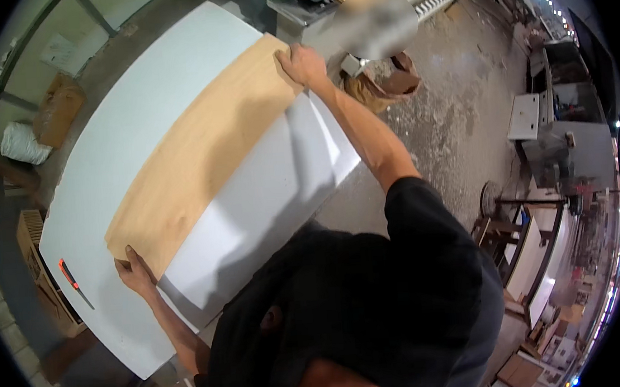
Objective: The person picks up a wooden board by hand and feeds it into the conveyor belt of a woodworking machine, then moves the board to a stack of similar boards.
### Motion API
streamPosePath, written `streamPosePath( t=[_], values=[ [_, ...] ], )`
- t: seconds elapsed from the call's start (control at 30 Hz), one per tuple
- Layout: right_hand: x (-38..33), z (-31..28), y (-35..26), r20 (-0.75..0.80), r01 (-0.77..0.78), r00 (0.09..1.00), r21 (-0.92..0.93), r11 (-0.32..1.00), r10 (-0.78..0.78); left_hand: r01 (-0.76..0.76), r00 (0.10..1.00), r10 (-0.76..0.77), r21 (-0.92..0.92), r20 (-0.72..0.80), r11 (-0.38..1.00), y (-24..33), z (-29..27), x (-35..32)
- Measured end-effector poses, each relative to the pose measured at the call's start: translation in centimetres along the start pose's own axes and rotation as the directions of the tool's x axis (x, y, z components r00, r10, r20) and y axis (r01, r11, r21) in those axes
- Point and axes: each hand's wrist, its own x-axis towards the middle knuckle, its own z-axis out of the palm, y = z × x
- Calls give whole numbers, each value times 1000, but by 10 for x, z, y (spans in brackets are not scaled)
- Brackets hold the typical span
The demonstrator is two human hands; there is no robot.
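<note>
A long, light-brown wooden board (192,158) lies at a slant over a large white panel (159,96), its far end up and to the right. Around the board's near-left end my left hand (136,272) is closed, thumb on the top face. My right hand (302,66) grips the opposite end the same way, with that arm stretched out. The undersides of the fingers are hidden by the board. On the white panel, left of my left hand, rests a red-and-black utility knife (74,280). Shadows of my arms fall across the board and panel.
Beyond my right hand stand a machine (307,3) with a toothed rail and an open sack (385,84) on the concrete floor. A cardboard box (58,109) and a white bundle (26,143) sit at far left. Workshop furniture and stacked panels line the right.
</note>
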Motion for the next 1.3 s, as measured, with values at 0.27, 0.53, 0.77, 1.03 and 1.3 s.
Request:
streamPosePath(
  t=[0.27, 0.53, 0.77, 1.03, 1.3],
  values=[
    [1, -4, -1, 15, 30, 999, -21, 999, -29, 35, 999, -35, 76, 8, 997, 15, 1, -2],
    [-14, -36, 6, -303, 369, 904, 191, 910, -303, -183, 904, 389, 665, -176, 724, 18, -9, -13],
    [28, -44, 50, -110, 393, 894, -269, 879, -434, -97, 993, 96, 12, 72, 995, 99, 85, -14],
    [85, -78, 137, -142, 249, 945, -273, 929, -295, 99, 873, 51, -279, 485, 955, 168, 237, -14],
    [130, -93, 181, -166, 148, 966, -285, 947, -200, 368, 783, -86, -347, 617, 862, 208, 309, -3]
  ],
)
